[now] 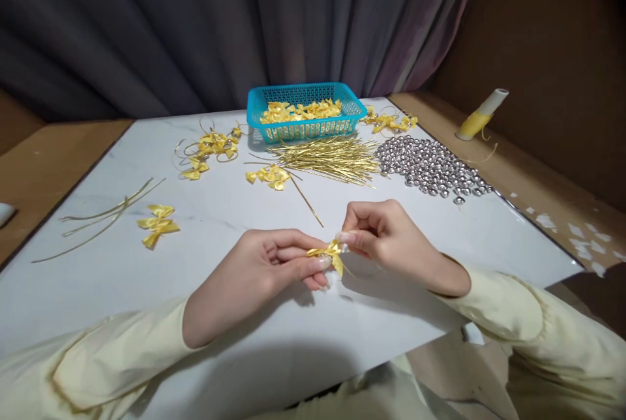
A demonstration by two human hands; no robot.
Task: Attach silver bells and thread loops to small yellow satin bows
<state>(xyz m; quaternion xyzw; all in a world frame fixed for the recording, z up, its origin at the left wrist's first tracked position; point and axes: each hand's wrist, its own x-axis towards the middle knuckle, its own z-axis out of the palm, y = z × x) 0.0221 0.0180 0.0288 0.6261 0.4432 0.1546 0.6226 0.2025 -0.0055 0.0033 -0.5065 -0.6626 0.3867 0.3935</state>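
- A yellow ribbon bow was held low over the near worktop, pinched in the left hand's closed grip.
- Its upper edge was pinched by the right hand's fingertips, also closed.
- Gold wires and silver beads were heaped beyond, before a blue basket.

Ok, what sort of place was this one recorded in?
Most likely a small craft workstation: a blue basket of yellow bows, a pile of gold strands and a heap of shiny silver pieces sit together on one tabletop.
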